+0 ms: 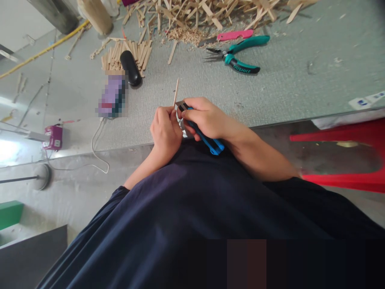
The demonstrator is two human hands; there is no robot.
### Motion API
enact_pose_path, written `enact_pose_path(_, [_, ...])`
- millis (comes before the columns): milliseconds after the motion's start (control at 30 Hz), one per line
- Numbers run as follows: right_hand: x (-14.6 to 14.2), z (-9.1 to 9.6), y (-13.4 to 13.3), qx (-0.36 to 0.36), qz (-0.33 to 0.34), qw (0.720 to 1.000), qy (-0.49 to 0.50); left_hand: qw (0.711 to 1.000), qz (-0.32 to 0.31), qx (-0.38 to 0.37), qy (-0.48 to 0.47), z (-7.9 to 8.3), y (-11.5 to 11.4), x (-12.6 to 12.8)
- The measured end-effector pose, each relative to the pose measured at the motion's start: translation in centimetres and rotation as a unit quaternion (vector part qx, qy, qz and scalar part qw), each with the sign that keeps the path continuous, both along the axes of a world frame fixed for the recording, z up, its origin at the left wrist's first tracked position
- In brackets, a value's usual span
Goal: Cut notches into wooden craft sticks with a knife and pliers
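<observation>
Left hand [165, 127], tightly curled, pinches a thin wooden stick [176, 92] over the table [288, 80], near its edge; right hand [207, 116] wraps a blue utility knife [201, 134], its blade [180, 104] just beside the stick. Light, shallow strokes aimed clear of the left hand would likely work best.

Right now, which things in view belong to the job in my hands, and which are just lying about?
In the job:
thin wooden stick, left hand
blue knife, right hand
heaped sticks and shavings, probably

Lying about, it seems:
green-handled pliers
pink-handled tool
black case
purple box
</observation>
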State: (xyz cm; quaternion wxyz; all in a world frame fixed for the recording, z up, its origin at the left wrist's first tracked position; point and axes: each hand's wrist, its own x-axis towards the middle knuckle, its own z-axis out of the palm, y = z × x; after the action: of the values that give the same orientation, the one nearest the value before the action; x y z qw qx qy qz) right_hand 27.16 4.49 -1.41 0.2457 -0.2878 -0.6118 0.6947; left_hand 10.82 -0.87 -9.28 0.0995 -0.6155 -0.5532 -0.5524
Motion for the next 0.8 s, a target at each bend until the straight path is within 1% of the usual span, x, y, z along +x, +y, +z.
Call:
enact_pose_path(100, [0.0, 0.0, 0.1, -0.014, 0.010, 1.000, 0.004, 1.000, 0.000, 0.000, 0.011, 0.0, 0.0, 0.0])
enact_pose_path(233, [0.0, 0.1, 0.1, -0.012, 0.004, 1.000, 0.005, 0.999, 0.009, 0.017, 0.026, 0.2, 0.0, 0.0])
enact_pose_path(333, [0.1, 0.1, 0.0, -0.010, 0.004, 1.000, 0.008, 1.000, -0.002, 0.005, 0.010, 0.5, -0.1, -0.1])
enact_pose_path(400, [0.2, 0.0, 0.0, -0.006, 0.006, 1.000, 0.013, 0.999, -0.029, -0.012, -0.020, 0.8, -0.2, -0.2])
enact_pose_path(500, [0.4, -0.3, -0.1, 0.003, 0.011, 1.000, 0.020, 0.992, -0.089, -0.032, -0.080, 1.1, -0.2, -0.6])
enact_pose_path(567, [0.6, -0.6, -0.1, 0.008, 0.016, 0.999, 0.026, 0.985, -0.121, -0.044, -0.116, 1.2, -0.1, -0.9])
enact_pose_path(667, [0.7, -0.9, 0.0, 0.017, 0.027, 0.999, 0.039, 0.973, -0.151, -0.069, -0.160, 1.1, 0.2, -1.5])
enact_pose_path(800, [0.8, -1.2, 0.1, 0.025, 0.041, 0.997, 0.054, 0.950, -0.205, -0.109, -0.210, 1.2, 0.5, -1.9])
